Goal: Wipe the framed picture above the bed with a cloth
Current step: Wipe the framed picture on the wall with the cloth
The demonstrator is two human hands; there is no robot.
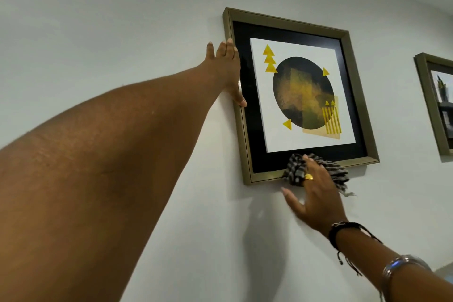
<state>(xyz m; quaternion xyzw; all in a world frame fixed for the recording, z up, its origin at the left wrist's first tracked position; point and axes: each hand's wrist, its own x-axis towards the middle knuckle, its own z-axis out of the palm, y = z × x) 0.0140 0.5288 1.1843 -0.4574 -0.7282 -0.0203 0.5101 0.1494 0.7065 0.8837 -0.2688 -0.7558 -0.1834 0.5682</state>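
Note:
The framed picture [289, 27] hangs on the white wall, with a bronze frame, a black mat and a print of a dark circle with yellow triangles. My left hand [226, 68] grips the frame's left side, thumb over the front edge and fingers on the outside. My right hand [315, 197] presses a black-and-white checked cloth [295, 170] against the frame's bottom edge, near its middle. The fingers lie spread over the cloth, and the thumb rests on the wall below the frame. The hand covers part of the cloth.
A second framed picture [427, 105] with a similar bronze frame hangs to the right, cut off by the view's edge. Bare white wall [122, 19] surrounds both frames. The ceiling line runs across the top right.

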